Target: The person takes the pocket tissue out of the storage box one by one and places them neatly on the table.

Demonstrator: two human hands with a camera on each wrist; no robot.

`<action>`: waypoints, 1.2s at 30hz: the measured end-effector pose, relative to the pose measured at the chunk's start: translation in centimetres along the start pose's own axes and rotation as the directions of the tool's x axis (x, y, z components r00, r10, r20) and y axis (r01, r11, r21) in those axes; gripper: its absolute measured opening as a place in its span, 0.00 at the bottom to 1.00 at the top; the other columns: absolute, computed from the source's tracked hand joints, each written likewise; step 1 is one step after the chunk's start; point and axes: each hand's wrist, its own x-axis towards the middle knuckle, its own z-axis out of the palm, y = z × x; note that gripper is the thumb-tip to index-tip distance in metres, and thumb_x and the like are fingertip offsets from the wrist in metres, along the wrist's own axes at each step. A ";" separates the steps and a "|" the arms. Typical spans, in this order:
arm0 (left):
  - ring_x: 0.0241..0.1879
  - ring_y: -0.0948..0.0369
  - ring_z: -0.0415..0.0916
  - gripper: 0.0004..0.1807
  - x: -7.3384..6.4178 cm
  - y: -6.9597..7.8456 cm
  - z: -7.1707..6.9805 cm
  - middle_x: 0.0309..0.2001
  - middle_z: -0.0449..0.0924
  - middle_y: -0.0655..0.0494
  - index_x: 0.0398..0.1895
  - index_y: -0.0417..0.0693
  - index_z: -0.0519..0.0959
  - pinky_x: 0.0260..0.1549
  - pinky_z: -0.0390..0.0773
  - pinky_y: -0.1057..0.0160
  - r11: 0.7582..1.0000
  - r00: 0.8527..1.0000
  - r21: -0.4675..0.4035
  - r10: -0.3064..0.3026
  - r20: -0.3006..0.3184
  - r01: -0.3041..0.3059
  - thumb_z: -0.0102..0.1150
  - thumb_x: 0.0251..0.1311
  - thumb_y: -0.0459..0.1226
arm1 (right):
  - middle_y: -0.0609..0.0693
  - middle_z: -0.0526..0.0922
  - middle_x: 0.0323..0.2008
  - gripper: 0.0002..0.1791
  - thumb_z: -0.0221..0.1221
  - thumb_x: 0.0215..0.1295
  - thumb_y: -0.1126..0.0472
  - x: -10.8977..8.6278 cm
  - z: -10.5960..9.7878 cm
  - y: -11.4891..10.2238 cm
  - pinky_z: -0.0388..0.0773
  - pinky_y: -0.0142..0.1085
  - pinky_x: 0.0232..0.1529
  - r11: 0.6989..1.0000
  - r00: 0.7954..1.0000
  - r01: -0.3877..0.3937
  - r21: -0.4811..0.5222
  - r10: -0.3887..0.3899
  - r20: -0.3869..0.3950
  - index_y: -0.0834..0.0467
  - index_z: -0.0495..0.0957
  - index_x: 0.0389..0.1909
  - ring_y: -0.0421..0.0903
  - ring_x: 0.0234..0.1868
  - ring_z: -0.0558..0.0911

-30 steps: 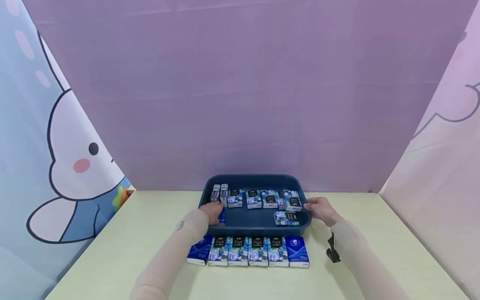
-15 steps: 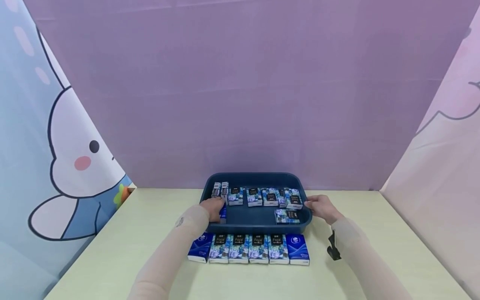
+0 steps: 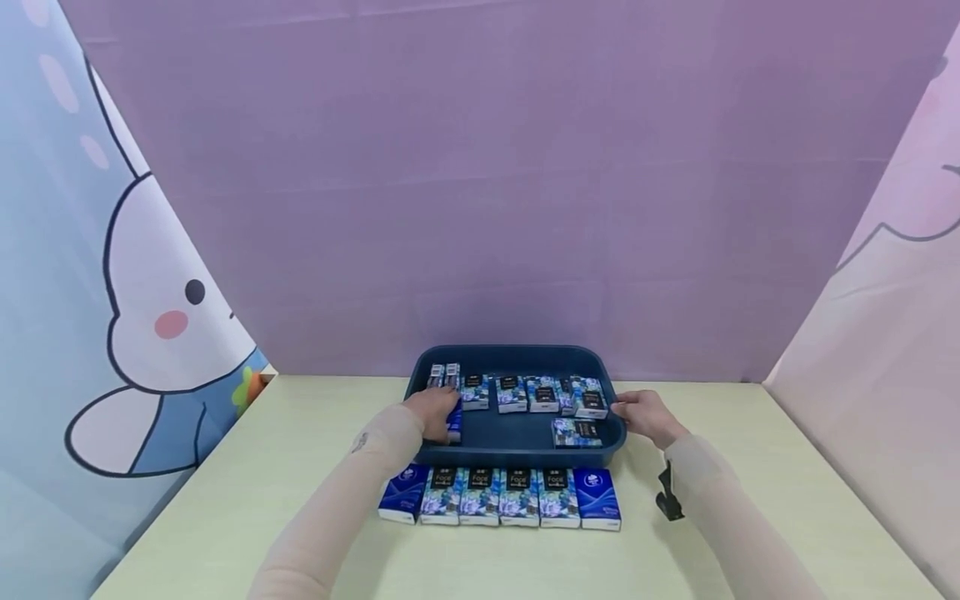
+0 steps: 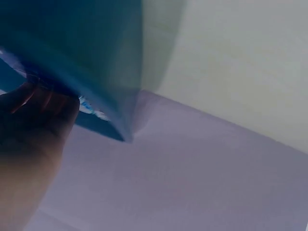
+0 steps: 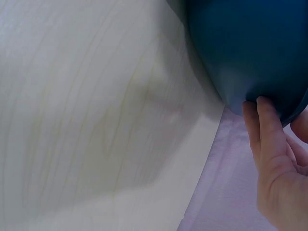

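My left hand [image 3: 433, 412] reaches over the left wall of a dark blue plastic basin [image 3: 504, 457] and grips a blue tissue pack [image 3: 454, 423] inside it. The hand covers much of that pack. In the left wrist view, the fingertips [image 4: 48, 94] dip behind the basin's rim. At the opposite end, my right hand [image 3: 647, 417] holds the basin's right rim, its fingers [image 5: 272, 127] lying along the outer wall in the right wrist view. Two narrow packs [image 3: 452, 375] stand on edge just beyond my left hand. Several flowered tissue packs [image 3: 512, 394] lie along the basin's back.
Another flowered pack [image 3: 576, 433] lies at the basin's front right. In front of the basin, a row of flowered packs [image 3: 479, 497] runs between two blue packs [image 3: 597, 500] on the pale table [image 3: 225, 508]. A purple cloth [image 3: 525, 183] hangs behind.
My left hand has shifted slightly right and farther into the basin with the blue tissue pack, which shows more now. The right hand stays on the rim.
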 end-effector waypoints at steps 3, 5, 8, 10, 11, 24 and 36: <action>0.66 0.51 0.58 0.46 -0.2 0.2 -0.6 0.67 0.59 0.48 0.68 0.45 0.57 0.64 0.61 0.54 1.000 1.000 0.011 0.016 0.001 -0.016 0.68 0.47 0.47 | 0.73 0.68 0.56 0.22 0.44 0.69 0.67 0.1 -0.1 0.1 0.72 0.50 0.53 1.000 1.000 0.000 0.001 0.000 0.002 0.79 0.61 0.58 0.60 0.52 0.75; 0.66 0.51 0.59 0.46 -0.3 0.3 -0.9 0.67 0.60 0.48 0.68 0.45 0.58 0.63 0.61 0.53 1.000 1.000 0.009 0.015 0.001 -0.015 0.69 0.46 0.46 | 0.73 0.68 0.56 0.22 0.44 0.69 0.67 0.1 -0.1 0.1 0.72 0.50 0.54 1.000 1.000 -0.010 0.005 0.010 0.000 0.78 0.61 0.58 0.60 0.53 0.75; 0.65 0.52 0.59 0.46 -0.5 0.4 -1.4 0.66 0.61 0.50 0.67 0.46 0.59 0.63 0.61 0.53 1.000 1.000 -0.002 0.004 -0.005 -0.004 0.70 0.43 0.45 | 0.72 0.69 0.56 0.22 0.44 0.69 0.66 0.1 0.1 0.0 0.72 0.49 0.54 1.000 1.000 -0.019 0.009 0.019 -0.005 0.77 0.62 0.58 0.59 0.52 0.76; 0.66 0.52 0.59 0.47 -0.6 0.4 -1.6 0.67 0.61 0.50 0.67 0.47 0.60 0.63 0.61 0.52 1.000 1.000 -0.009 -0.001 -0.006 0.001 0.71 0.42 0.45 | 0.72 0.69 0.56 0.22 0.43 0.69 0.66 0.0 0.1 0.0 0.73 0.48 0.54 1.000 1.000 -0.015 0.008 0.015 -0.004 0.77 0.61 0.59 0.59 0.52 0.76; 0.66 0.52 0.58 0.47 -0.7 0.5 -1.8 0.67 0.60 0.51 0.67 0.47 0.59 0.64 0.60 0.52 1.000 1.000 -0.011 -0.004 -0.005 0.004 0.71 0.42 0.45 | 0.72 0.69 0.56 0.22 0.43 0.69 0.66 0.0 0.1 0.0 0.73 0.48 0.54 1.000 1.000 -0.013 0.008 0.013 -0.003 0.77 0.61 0.59 0.58 0.52 0.76; 0.67 0.53 0.56 0.49 -2.3 0.8 -3.3 0.69 0.56 0.51 0.69 0.47 0.56 0.64 0.59 0.53 1.000 1.000 -0.012 -0.019 0.018 0.020 0.70 0.43 0.45 | 0.73 0.69 0.55 0.23 0.44 0.69 0.66 0.1 -0.1 0.1 0.73 0.49 0.53 1.000 1.000 -0.007 0.004 0.007 0.004 0.78 0.61 0.59 0.58 0.51 0.77; 0.68 0.53 0.53 0.49 -3.1 1.4 -4.1 0.69 0.55 0.52 0.69 0.49 0.55 0.65 0.58 0.52 0.999 1.000 -0.035 -0.021 0.019 0.022 0.70 0.44 0.44 | 0.73 0.68 0.56 0.22 0.43 0.69 0.66 0.1 0.0 0.1 0.72 0.50 0.53 1.000 1.000 -0.013 -0.008 0.012 -0.004 0.78 0.61 0.59 0.60 0.52 0.75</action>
